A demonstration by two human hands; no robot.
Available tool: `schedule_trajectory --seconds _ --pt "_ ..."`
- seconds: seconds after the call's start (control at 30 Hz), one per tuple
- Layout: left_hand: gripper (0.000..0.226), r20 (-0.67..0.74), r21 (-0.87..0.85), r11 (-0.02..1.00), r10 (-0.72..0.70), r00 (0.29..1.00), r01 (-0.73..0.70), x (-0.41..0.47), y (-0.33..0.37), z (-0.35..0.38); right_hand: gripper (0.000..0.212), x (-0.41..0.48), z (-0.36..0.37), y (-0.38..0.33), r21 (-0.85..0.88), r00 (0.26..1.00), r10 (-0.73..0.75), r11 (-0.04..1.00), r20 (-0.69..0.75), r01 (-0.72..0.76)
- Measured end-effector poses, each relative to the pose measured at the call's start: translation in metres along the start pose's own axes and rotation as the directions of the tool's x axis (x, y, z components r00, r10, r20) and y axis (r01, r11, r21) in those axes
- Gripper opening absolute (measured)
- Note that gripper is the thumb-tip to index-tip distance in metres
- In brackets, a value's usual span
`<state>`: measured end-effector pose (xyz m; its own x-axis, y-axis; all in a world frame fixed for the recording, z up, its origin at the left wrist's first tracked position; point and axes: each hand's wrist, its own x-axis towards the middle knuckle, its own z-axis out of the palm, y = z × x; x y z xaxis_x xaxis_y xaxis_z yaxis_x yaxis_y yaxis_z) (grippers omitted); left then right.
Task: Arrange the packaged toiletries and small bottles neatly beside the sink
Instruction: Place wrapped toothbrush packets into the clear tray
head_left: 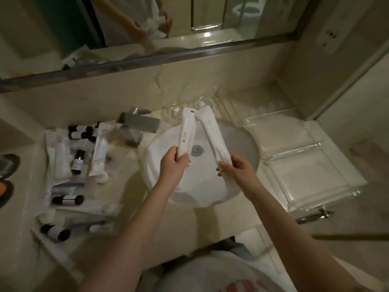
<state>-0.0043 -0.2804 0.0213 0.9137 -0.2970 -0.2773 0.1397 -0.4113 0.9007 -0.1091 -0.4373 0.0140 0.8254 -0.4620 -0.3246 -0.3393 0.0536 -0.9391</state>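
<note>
Above the white sink (240, 142), my left hand (174, 163) grips the lower end of a long white packet (186, 131). My right hand (233, 167) pinches a second long white packet (210, 131) by its lower end. The two packets lean toward each other at their far ends. On the counter left of the sink lie several white packets (100, 148) and small dark-capped bottles (77, 161), scattered at different angles. One bottle (55, 230) lies on its side near the front edge.
A square chrome tap (136, 125) stands between the sink and the toiletries. A clear glass tray (303, 165) with compartments sits right of the sink. Clear glasses (174, 111) stand behind the basin. A mirror (147, 24) runs along the back wall.
</note>
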Motion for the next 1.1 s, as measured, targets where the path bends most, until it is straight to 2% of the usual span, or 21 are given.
schedule_trajectory --seconds 0.13,0.3,0.43,0.47,0.67,0.73,0.8,0.87,0.97,1.1 --pt "0.015 0.039 0.007 1.0 0.016 0.999 -0.016 0.001 0.017 0.059 0.01 0.005 -0.068 0.02 -0.007 0.999 0.024 1.0 -0.028 -0.025" --pt "0.009 0.076 0.008 1.0 -0.016 0.997 0.016 0.005 0.033 0.124 0.022 0.011 -0.147 0.032 0.0 0.988 0.036 0.999 -0.148 -0.036" --pt "0.008 0.113 0.063 0.997 -0.048 0.992 0.041 0.011 0.042 0.17 0.011 0.021 -0.205 0.039 -0.033 0.975 0.09 0.995 -0.204 -0.099" --pt "0.008 0.131 0.09 0.995 -0.052 0.99 0.04 0.013 0.045 0.18 0.005 0.023 -0.219 0.041 -0.057 0.976 0.091 0.993 -0.199 -0.104" --pt "0.013 0.185 0.182 0.983 -0.044 0.982 0.01 0.013 0.055 0.231 0.024 0.032 -0.288 0.052 -0.349 0.991 0.09 0.93 -0.098 -0.119" --pt "0.011 0.206 0.209 0.978 -0.038 0.978 -0.006 0.014 0.054 0.242 0.027 0.041 -0.304 0.058 -0.521 0.994 0.108 0.847 -0.032 -0.109" --pt "0.006 0.219 0.233 0.972 -0.028 0.975 -0.024 0.013 0.052 0.249 0.023 0.053 -0.316 0.065 -0.729 0.988 0.152 0.68 0.034 -0.08" --pt "0.003 0.221 0.239 0.97 -0.018 0.975 -0.036 0.013 0.05 0.254 0.013 0.066 -0.321 0.069 -0.861 0.97 0.229 0.507 0.082 -0.047" --pt "0.003 0.22 0.243 0.969 -0.018 0.975 -0.037 0.013 0.051 0.257 0.015 0.083 -0.321 0.063 -0.95 0.941 0.319 0.314 0.11 0.005" --pt "0.008 0.201 0.247 0.968 -0.012 0.98 -0.039 0.015 0.054 0.258 0.022 0.101 -0.314 0.064 -0.983 0.978 0.193 0.177 0.083 0.049"
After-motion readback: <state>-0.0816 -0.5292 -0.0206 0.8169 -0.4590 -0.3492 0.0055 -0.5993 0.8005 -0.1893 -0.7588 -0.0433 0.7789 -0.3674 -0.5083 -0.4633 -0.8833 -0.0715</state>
